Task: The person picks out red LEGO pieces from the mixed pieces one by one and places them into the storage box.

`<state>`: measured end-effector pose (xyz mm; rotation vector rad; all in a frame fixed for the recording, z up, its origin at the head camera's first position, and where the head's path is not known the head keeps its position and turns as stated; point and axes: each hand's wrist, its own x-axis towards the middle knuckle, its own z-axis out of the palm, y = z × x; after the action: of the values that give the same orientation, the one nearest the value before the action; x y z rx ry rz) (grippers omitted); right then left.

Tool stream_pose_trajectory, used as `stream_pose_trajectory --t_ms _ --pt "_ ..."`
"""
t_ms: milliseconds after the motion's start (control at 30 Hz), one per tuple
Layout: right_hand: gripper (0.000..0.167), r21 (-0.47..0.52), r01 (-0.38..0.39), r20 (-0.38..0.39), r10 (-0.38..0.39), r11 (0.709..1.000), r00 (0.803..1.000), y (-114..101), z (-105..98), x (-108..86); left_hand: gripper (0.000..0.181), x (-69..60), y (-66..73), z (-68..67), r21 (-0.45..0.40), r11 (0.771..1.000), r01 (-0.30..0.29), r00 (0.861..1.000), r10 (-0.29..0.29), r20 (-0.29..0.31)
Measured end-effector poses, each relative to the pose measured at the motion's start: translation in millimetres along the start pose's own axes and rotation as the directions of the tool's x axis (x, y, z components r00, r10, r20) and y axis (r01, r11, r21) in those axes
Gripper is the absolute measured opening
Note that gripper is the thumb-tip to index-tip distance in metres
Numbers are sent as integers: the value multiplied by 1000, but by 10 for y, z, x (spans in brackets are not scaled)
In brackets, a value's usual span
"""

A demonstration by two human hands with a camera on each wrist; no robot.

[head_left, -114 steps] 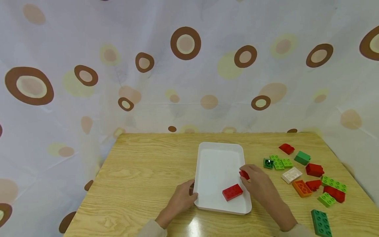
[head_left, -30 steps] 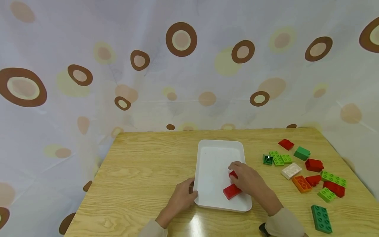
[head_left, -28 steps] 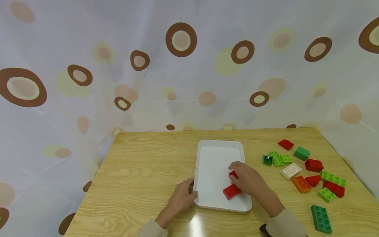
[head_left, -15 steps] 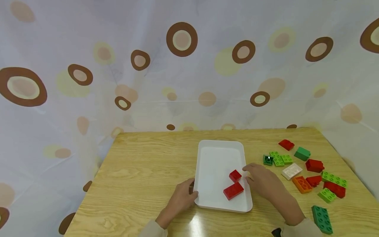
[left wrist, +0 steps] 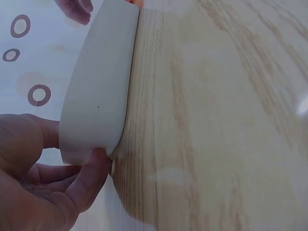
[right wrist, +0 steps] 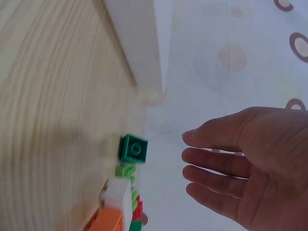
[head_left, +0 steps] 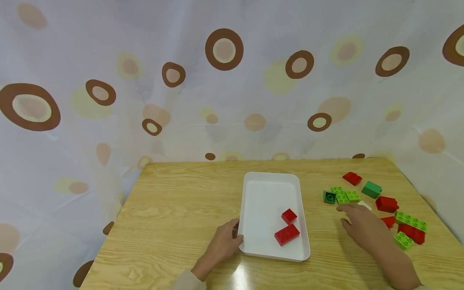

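Note:
A white tray [head_left: 268, 254] stands mid-table with a small red brick [head_left: 288, 216] and a longer red brick [head_left: 286, 235] lying apart inside it. My left hand [head_left: 222, 242] grips the tray's left edge near its front corner; the left wrist view shows thumb and fingers on the tray wall [left wrist: 98, 77]. My right hand [head_left: 369, 231], empty with extended fingers, hovers over the bricks on the right. It partly covers the white brick [head_left: 365, 205] and hides the orange one, which the right wrist view shows as an orange brick [right wrist: 108, 220]. Left of its fingertips there is a dark green brick [right wrist: 133, 148].
Around the right hand lie a dark green brick [head_left: 329, 197], light green bricks [head_left: 352, 196], a green brick [head_left: 371, 189] and red bricks [head_left: 387, 204]. Another red piece [head_left: 352, 178] lies at the back right. A patterned curtain [head_left: 224, 92] hangs behind the table [head_left: 174, 201].
The right hand set the small red brick down in the tray, let go and moved right over the loose bricks. The left hand has kept its grip on the tray.

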<state>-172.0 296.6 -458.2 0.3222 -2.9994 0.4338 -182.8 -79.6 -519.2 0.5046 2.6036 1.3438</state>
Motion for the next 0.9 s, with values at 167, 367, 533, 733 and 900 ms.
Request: stream_pose_trajectory --t_ms 167,367,533,733,900 --pt "27 16 -17 -17 18 1000 1000 246 -13 -85 46 1 10 -7 1 1000 0 1000 0 -1" --pt "29 -18 -53 1 53 998 999 445 -19 -107 46 6 15 -9 0 1000 11 1000 -11 -9" --pt "29 -26 -72 26 72 997 997 597 19 -115 45 18 -21 10 -7 1000 -3 1000 4 6" --pt "33 -25 -96 65 98 995 993 695 28 -146 45 4 0 4 -10 1000 -3 1000 3 0" --pt "40 -8 -170 133 170 985 976 779 31 -155 45 0 18 4 -5 1000 -2 1000 2 -5"
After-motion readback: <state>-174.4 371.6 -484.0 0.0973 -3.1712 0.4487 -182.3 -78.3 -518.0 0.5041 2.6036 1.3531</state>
